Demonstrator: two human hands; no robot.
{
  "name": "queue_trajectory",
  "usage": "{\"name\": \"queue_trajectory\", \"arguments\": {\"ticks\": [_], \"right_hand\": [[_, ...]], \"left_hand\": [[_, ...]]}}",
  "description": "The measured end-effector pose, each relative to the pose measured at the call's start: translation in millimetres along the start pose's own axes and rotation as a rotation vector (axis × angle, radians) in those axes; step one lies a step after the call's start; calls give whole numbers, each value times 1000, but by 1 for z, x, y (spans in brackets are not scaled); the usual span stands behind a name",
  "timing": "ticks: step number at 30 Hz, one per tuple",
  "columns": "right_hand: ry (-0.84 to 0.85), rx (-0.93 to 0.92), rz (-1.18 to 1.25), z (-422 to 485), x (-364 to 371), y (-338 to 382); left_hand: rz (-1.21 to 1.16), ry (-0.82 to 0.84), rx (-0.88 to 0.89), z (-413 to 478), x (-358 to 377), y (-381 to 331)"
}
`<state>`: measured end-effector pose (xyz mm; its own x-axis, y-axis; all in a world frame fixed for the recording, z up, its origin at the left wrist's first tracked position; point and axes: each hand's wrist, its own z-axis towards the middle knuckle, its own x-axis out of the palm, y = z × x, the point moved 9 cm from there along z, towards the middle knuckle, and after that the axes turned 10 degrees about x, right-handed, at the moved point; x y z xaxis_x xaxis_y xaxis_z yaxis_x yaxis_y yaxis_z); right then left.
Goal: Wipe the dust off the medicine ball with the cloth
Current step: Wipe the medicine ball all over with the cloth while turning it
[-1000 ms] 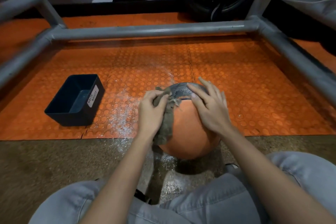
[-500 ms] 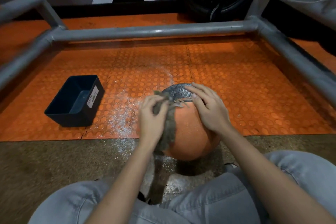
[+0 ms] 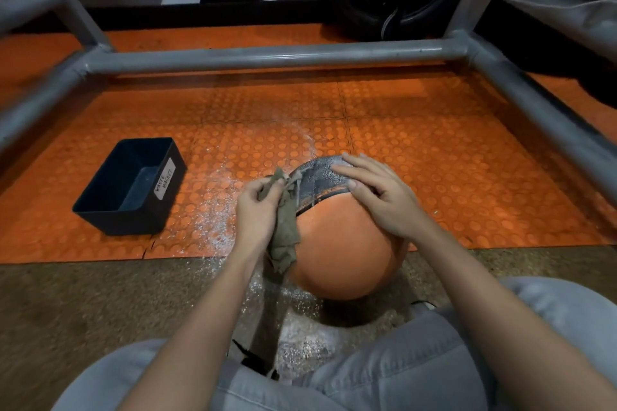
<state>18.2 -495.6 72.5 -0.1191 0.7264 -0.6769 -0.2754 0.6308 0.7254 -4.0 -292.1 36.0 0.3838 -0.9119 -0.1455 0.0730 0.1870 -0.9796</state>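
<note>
Right hand (image 3: pixel 387 203) has flattened on the medicine ball (image 3: pixel 340 253); left hand (image 3: pixel 256 214) clenches cloth (image 3: pixel 284 232), hiding the ball's left side.

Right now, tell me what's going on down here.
A person sitting on the floor is wiping a medicine ball. The left hand grips an olive cloth against the ball's left side, while the right hand rests flat on its top. White dust lies scattered on the orange mat beside the ball. A dark waste basket stands further left, apart from it.
</note>
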Motion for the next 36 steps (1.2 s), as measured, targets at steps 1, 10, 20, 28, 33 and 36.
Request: {"name": "queue_trajectory", "arguments": {"ticks": [1,10,20,28,33,36], "right_hand": [[7,31,-33,3,-4,-4],[-245,462,-135,-2,-47,-46],[-232,404,-93,1,-34,-24],[-207,468,-30,8,-38,-41],[-120,239,72,-4,-29,-20],[-162,171,-40,-13,-17,-4]], "left_hand": [[71,-12,85,-3,-1,-7],[559,229,927,-103,70,-79],[231,31,370,-8,40,-56],[360,192,759,-71,74,-89],[119,21,201,-4,31,-38],[158,-7,232,-6,19,-37]]}}
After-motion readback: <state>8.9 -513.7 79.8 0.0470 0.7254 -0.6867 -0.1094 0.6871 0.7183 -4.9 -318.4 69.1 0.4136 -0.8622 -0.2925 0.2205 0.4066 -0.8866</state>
